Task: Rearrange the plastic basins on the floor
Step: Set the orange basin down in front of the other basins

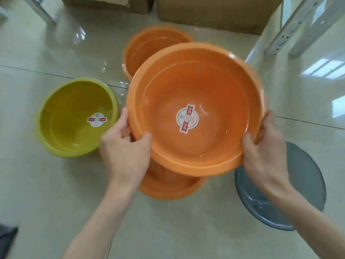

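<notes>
Both hands, left hand (124, 146) and right hand (265, 152), grip an orange basin (196, 109) by its rim above the glossy tiled floor (46, 184); cardboard boxes (214, 14) line its far edge.

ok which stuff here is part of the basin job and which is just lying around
Part of the job:
- held orange basin, gripped at its rim by left hand and right hand
- orange basin beneath it
- far orange basin
- yellow-green basin
- grey basin

Just lying about:
- cardboard boxes
- metal rack legs
- clear plastic wrap
</notes>
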A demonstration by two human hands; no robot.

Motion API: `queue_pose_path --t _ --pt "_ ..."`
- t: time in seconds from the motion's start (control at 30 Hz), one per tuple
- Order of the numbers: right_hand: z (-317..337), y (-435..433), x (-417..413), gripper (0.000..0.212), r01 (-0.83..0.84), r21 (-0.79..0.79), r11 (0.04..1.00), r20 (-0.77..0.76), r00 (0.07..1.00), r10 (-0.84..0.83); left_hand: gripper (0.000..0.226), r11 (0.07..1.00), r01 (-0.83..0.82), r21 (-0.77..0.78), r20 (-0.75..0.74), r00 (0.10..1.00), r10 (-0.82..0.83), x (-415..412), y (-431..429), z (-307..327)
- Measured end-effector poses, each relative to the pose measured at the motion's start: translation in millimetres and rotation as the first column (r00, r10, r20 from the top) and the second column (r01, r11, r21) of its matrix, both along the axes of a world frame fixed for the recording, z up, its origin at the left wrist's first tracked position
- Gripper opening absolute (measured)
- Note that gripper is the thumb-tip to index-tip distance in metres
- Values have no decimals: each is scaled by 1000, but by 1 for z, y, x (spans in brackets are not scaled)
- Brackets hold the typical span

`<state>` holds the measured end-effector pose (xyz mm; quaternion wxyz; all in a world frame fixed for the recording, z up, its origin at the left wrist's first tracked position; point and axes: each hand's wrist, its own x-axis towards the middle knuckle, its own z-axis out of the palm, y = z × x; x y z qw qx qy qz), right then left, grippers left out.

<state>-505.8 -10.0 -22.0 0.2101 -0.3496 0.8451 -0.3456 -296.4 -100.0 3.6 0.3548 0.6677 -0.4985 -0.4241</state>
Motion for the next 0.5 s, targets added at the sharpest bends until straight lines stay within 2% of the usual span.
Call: queue_pose_path --t 0.1,0.17,0.27,0.33,0.43,0.5 --pt "-24 10 49 58 -24 79 997 60 998 20 74 987 -99 124 13 995 98 48 27 -25" --pt "-34 12 68 65 -19 94 995 37 999 16 76 973 -123 194 49 992 115 65 38 -49" --pt "-46 9 80 67 -23 89 996 -1 1000 23 77 965 -178 195 93 982 163 72 46 -74" --pt "-59 10 83 68 -49 146 988 -10 999 51 75 961 -212 176 172 968 182 72 48 -84" --pt "-83 16 86 68 -106 260 960 -10 994 112 73 964 -142 224 283 956 75 70 56 -96" --pt "-99 21 90 69 -139 307 942 19 990 140 73 962 -94 256 298 954 13 70 63 -109"
